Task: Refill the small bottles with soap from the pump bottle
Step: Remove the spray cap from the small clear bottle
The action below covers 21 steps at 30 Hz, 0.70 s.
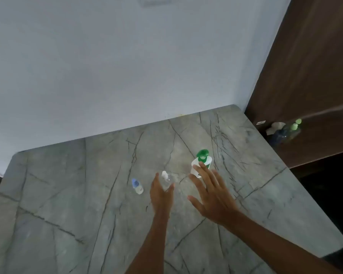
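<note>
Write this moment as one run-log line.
left hand: holds clear bottle | right hand: open by pump bottle, contact unclear | blue-cap bottle: untouched on table

1. The single head-worn camera is looking forward and down onto the desk [67, 194], taking in its grey veined top from the frame's bottom edge to the far corner.
2. It is facing the pale wall [107, 66], which is filling the upper half; a dark wooden panel [309, 76] is closing the right side.
3. It is sitting close: both forearms are entering from the bottom edge, the left hand [160, 192] and right hand [212, 196] landing just below centre beside the clear small bottle [167, 179].
4. The view is sitting slightly tilted, so the desk-wall line is rising rightward.
</note>
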Each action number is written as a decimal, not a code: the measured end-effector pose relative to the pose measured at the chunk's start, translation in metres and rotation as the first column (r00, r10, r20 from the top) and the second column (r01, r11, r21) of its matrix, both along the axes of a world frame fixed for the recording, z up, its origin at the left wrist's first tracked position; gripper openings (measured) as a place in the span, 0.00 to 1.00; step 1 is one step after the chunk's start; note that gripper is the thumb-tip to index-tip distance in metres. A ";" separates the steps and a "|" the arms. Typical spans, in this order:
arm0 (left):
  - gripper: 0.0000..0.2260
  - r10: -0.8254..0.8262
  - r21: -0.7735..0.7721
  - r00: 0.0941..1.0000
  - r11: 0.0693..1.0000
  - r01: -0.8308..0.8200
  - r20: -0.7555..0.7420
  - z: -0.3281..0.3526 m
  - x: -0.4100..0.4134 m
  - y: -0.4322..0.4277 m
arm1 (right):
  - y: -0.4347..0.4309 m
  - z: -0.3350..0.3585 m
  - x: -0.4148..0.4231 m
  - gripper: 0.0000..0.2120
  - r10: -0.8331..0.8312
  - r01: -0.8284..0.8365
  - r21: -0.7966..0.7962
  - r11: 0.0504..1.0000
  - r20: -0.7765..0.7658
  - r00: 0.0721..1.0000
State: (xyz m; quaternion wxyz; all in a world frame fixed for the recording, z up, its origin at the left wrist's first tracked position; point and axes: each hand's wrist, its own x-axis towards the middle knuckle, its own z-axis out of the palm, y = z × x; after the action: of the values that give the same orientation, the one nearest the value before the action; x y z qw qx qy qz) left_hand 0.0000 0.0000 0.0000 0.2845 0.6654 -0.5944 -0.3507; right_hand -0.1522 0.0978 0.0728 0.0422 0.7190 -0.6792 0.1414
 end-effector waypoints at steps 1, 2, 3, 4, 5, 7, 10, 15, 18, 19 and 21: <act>0.28 -0.004 -0.017 1.000 1.000 0.005 0.015 -0.001 -0.002 -0.004 | -0.002 -0.002 -0.001 0.28 0.016 -0.015 0.035 0.999 -0.008 1.000; 0.25 -0.007 -0.036 1.000 0.999 0.007 0.027 -0.002 -0.004 -0.007 | -0.004 -0.006 -0.002 0.28 0.034 -0.034 0.033 0.999 -0.007 0.999; 0.23 -0.003 -0.046 0.999 0.999 0.005 0.032 -0.004 -0.005 -0.010 | -0.005 -0.011 -0.003 0.28 0.058 -0.057 0.028 0.998 -0.009 0.998; 0.20 0.007 -0.056 1.000 0.998 -0.006 0.028 -0.004 -0.005 -0.013 | -0.005 -0.016 -0.002 0.28 0.086 -0.085 0.035 0.996 -0.012 0.996; 0.18 0.021 -0.065 1.000 0.998 -0.020 0.009 -0.005 -0.006 -0.015 | -0.007 -0.018 -0.001 0.28 0.104 -0.104 0.047 0.993 0.007 0.995; 0.16 0.010 -0.083 1.000 0.996 -0.011 -0.017 -0.004 -0.005 -0.013 | -0.010 -0.022 0.002 0.26 0.151 -0.154 0.053 0.987 0.054 0.987; 0.15 -0.073 -0.129 0.997 0.989 0.073 0.002 0.001 0.001 0.003 | -0.013 -0.022 0.011 0.25 0.098 -0.157 0.140 0.978 0.361 0.928; 0.19 -0.346 -0.279 0.913 0.875 0.397 0.216 0.020 0.026 0.046 | -0.020 -0.005 0.029 0.23 -0.171 -0.084 0.269 0.960 0.793 0.584; 0.21 -0.399 -0.286 0.868 0.829 0.480 0.296 0.032 0.042 0.065 | -0.013 0.003 0.034 0.15 -0.107 -0.132 0.210 0.969 0.833 0.543; 0.22 -0.401 -0.288 0.853 0.819 0.497 0.334 0.036 0.047 0.070 | -0.010 0.004 0.035 0.13 -0.099 -0.132 0.204 0.970 0.828 0.553; 0.23 -0.386 -0.285 0.847 0.820 0.497 0.365 0.042 0.054 0.080 | -0.003 0.007 0.036 0.11 -0.102 -0.126 0.211 0.969 0.813 0.573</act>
State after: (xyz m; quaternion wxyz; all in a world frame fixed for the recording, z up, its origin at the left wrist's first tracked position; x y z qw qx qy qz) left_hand 0.0538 0.0804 0.0417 0.2234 0.4862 -0.8236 -0.1880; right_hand -0.1162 0.0948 0.0798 -0.3668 0.5758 -0.6285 0.3728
